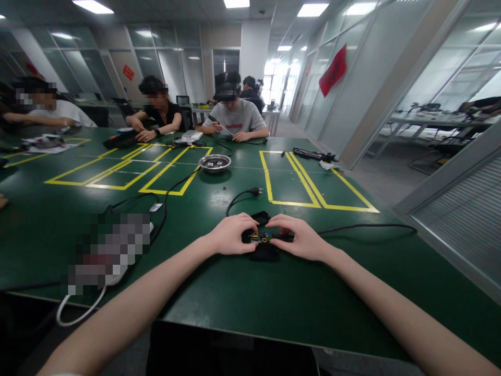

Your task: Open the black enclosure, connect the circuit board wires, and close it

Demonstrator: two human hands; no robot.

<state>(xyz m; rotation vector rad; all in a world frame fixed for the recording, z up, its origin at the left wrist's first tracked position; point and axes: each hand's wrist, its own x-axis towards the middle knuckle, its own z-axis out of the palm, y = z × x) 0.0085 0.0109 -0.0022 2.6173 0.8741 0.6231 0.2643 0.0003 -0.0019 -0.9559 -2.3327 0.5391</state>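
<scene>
Both hands meet over a small circuit board [266,238] with copper-coloured rings, set in a dark housing near the middle of the table. My left hand [235,234] grips its left end with thumb and fingers. From the other side, my right hand [300,238] pinches the right end, where a black part runs under the fingers. Just beyond lies a black shell-like piece [261,217], partly hidden by the fingertips. A flat black piece [264,255] is on the near side. A power plug [256,191] on a black cord lies farther back.
A metal bowl [215,163] with small metal parts stands beyond the plug. At left sits a blurred-out object with a white edge [121,269] and cables. Yellow tape [295,203] marks the green table [219,292]. Black cord [368,226] stretches right. Several people sit opposite.
</scene>
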